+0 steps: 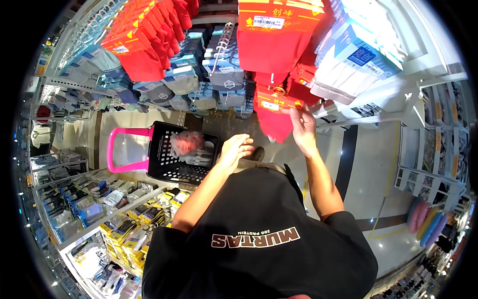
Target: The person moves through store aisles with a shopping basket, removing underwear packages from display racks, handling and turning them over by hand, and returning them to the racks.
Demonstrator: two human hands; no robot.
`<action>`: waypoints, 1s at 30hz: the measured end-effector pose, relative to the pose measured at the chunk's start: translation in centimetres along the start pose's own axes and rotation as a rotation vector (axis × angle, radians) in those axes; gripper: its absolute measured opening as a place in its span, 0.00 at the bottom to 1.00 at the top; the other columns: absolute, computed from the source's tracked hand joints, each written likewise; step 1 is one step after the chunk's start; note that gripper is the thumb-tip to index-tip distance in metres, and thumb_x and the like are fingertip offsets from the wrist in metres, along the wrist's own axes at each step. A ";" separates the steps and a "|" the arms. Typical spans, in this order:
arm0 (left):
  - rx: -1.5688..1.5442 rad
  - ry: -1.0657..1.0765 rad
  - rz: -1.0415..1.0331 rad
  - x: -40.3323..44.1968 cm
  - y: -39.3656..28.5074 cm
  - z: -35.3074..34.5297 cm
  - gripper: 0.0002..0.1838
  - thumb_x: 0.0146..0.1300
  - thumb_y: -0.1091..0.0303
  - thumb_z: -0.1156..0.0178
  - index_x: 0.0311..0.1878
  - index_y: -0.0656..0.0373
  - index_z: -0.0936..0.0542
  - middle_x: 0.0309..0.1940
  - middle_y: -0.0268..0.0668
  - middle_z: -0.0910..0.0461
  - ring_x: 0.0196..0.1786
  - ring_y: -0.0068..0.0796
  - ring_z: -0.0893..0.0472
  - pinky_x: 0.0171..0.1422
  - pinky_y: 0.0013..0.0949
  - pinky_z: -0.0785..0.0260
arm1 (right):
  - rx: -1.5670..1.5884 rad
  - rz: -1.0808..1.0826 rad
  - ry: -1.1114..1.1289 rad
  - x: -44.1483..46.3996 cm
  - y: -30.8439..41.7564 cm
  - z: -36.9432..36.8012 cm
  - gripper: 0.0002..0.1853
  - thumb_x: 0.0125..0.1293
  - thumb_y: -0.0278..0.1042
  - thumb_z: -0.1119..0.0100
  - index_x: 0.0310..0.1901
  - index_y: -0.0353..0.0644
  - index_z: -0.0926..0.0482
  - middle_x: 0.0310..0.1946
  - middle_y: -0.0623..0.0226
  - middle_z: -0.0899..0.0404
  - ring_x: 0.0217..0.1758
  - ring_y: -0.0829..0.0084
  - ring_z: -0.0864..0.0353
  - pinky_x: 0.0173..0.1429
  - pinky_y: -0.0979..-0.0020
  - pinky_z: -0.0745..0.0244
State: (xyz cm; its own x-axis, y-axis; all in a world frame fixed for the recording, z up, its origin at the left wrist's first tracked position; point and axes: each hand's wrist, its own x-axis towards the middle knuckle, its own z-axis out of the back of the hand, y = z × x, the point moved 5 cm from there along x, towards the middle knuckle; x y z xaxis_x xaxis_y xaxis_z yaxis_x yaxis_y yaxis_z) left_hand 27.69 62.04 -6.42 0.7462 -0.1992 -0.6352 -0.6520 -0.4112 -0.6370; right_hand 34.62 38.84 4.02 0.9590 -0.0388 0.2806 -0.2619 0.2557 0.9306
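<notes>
Hanging low on the rack, a red carded textile pack (275, 119) is met at its right edge by the right hand (302, 128); whether it is pinched there cannot be told. The left hand (236, 153) is held open, fingers slightly curled around nothing, beside a black perforated basket (167, 172) where a clear-bagged reddish item (186, 143) is held.

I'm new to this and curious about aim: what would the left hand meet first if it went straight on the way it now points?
Probably the lowest red hanging pack, near the right hand: the left hand points roughly toward it. Depth is unclear, though, so it might pass below.
</notes>
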 end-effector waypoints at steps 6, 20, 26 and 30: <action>0.184 -0.092 -0.229 0.1 -4.6 -0.5 0.13 0.71 0.62 0.42 0.50 0.63 0.24 0.40 0.39 0.18 0.38 0.28 0.17 0.41 0.28 0.23 | -0.022 -0.068 -0.021 4.8 0.8 -0.3 0.14 0.73 0.38 0.44 0.42 0.36 0.13 0.43 0.62 0.18 0.48 0.70 0.22 0.56 0.71 0.31; 0.652 -0.023 -1.408 -6.9 -28.9 -16.2 0.29 0.64 0.69 0.33 0.66 0.62 0.31 0.59 0.42 0.24 0.58 0.29 0.24 0.61 0.33 0.30 | -0.098 -0.122 -0.083 7.2 -5.9 -2.6 0.10 0.63 0.33 0.34 0.40 0.36 0.15 0.41 0.62 0.20 0.46 0.70 0.20 0.52 0.70 0.28; 0.568 0.067 -1.213 -5.7 -28.0 -17.7 0.18 0.65 0.70 0.34 0.54 0.67 0.24 0.42 0.37 0.17 0.43 0.21 0.19 0.53 0.27 0.28 | -0.160 -0.007 -0.096 6.0 -5.6 -2.2 0.13 0.60 0.36 0.31 0.44 0.40 0.16 0.55 0.55 0.25 0.58 0.61 0.23 0.62 0.67 0.29; 0.336 0.219 -1.088 -5.8 -28.0 -18.2 0.11 0.71 0.72 0.41 0.52 0.68 0.23 0.46 0.37 0.17 0.48 0.19 0.20 0.56 0.26 0.28 | -0.377 0.013 -0.045 4.5 -6.0 -1.9 0.19 0.58 0.37 0.29 0.50 0.42 0.18 0.62 0.50 0.31 0.68 0.56 0.31 0.66 0.61 0.30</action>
State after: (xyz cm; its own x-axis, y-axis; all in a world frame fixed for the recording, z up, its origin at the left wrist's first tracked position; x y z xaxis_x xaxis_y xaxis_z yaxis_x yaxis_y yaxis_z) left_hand 44.12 58.56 23.03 0.9203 -0.0484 0.3881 0.3706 -0.2098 -0.9048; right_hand 40.74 38.99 -0.77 0.9480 -0.0733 0.3097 -0.2080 0.5938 0.7773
